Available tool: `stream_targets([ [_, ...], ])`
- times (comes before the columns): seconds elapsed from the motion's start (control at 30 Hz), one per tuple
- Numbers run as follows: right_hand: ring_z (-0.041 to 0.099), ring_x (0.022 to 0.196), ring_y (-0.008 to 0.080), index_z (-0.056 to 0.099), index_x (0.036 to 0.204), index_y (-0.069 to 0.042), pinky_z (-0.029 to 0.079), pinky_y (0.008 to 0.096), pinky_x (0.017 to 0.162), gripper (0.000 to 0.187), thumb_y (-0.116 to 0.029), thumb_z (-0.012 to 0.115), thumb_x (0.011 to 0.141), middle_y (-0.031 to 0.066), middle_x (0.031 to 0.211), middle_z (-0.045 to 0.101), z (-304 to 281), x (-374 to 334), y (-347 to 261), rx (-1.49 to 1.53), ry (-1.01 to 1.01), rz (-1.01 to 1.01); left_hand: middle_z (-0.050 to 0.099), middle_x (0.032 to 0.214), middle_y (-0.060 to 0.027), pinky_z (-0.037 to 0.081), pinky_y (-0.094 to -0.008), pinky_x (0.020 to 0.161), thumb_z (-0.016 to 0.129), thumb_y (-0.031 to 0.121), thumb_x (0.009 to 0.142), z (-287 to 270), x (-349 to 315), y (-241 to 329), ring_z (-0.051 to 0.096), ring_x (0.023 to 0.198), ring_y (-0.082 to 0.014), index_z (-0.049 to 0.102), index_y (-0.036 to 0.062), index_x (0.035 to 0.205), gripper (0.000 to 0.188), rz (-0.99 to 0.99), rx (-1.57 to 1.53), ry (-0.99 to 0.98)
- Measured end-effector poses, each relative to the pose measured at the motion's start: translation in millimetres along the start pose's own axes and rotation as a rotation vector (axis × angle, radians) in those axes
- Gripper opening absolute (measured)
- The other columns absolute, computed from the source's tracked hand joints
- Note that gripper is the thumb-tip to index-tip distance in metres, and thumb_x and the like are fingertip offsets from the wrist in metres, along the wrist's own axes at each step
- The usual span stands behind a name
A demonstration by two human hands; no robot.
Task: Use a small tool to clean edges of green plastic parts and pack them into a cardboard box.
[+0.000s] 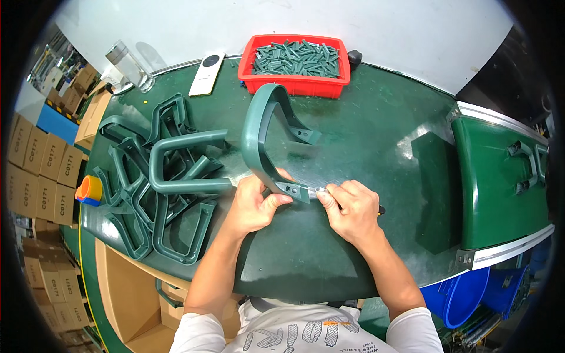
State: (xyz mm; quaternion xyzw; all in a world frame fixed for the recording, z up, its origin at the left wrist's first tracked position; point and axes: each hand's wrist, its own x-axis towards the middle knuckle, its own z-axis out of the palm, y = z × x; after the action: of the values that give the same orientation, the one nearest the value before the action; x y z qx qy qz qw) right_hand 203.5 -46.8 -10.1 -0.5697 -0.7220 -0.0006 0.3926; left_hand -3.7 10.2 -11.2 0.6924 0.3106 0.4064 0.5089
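Note:
My left hand (257, 206) is closed around one end of a green U-shaped plastic handle (254, 138), which stands up from the bench with its bend on the far side. Small holes show at both of its flat ends. Close beside the gripped end, my right hand (353, 207) is closed on a slim tool (381, 210). Only the tool's dark butt and a pale, shiny tip at my thumb show; fingers hide the rest, so its exact kind is unclear. That tip is at the edge of the handle's end, and whether it touches is hard to tell.
A pile of similar green handles (156, 182) lies to the left. At the back stand a red bin (294, 87) of short green pieces, a white phone (206, 75) and a glass bottle (130, 67). A conveyor (500, 182) with more parts is at right, blue bins (456, 297) below.

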Motion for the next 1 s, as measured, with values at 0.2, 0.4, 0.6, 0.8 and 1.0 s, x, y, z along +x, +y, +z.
stream_targets([
  [0.2,0.051,0.051,0.0211,0.068,0.079,-0.003,0.040,0.0314,0.046,0.020,-0.022,0.070,0.078,0.0067,0.058,0.054,-6.5,4.3,2.4,0.239,-0.026,0.090,0.064,0.094,-0.0098,0.048,-0.0296,0.080,0.074,0.004,0.075,0.5,0.6,3.3,0.060,0.089,-0.0163,0.057,-0.0007,0.099,0.029,-0.079,-0.314,0.085],
  [0.4,0.050,0.049,0.0173,0.069,0.080,-0.001,0.038,0.0292,0.045,0.019,-0.020,0.070,0.080,0.0074,0.058,0.054,-10.2,2.5,4.1,0.493,-0.064,0.138,0.064,0.093,-0.0132,0.053,-0.0325,0.076,0.086,0.007,0.055,-0.1,4.2,-2.9,0.063,0.089,-0.0230,0.063,0.0006,0.092,0.044,0.047,-0.399,0.194],
  [0.6,0.050,0.050,0.0137,0.068,0.078,0.002,0.038,0.0262,0.047,0.024,-0.021,0.069,0.082,0.0060,0.057,0.055,-11.4,2.6,0.4,0.541,-0.112,0.076,0.064,0.091,-0.0127,0.052,-0.0334,0.077,0.087,0.010,0.057,-3.3,1.7,-6.2,0.063,0.086,-0.0231,0.061,0.0022,0.094,0.046,0.115,-0.542,0.179],
  [0.8,0.051,0.050,0.0167,0.068,0.077,-0.003,0.039,0.0285,0.045,0.018,-0.020,0.070,0.080,0.0067,0.058,0.055,-8.2,1.3,-0.3,0.557,-0.111,0.050,0.063,0.090,-0.0122,0.052,-0.0333,0.078,0.087,0.012,0.056,-1.8,1.8,-4.7,0.063,0.086,-0.0228,0.060,0.0023,0.096,0.048,0.109,-0.532,0.183],
  [1.0,0.051,0.050,0.0169,0.068,0.076,-0.003,0.039,0.0286,0.045,0.017,-0.019,0.070,0.080,0.0071,0.058,0.056,-6.5,1.6,-0.4,0.555,-0.088,0.031,0.063,0.089,-0.0118,0.052,-0.0324,0.077,0.087,0.012,0.056,-1.0,1.9,-2.9,0.063,0.086,-0.0223,0.061,0.0021,0.094,0.048,0.088,-0.532,0.174],
])
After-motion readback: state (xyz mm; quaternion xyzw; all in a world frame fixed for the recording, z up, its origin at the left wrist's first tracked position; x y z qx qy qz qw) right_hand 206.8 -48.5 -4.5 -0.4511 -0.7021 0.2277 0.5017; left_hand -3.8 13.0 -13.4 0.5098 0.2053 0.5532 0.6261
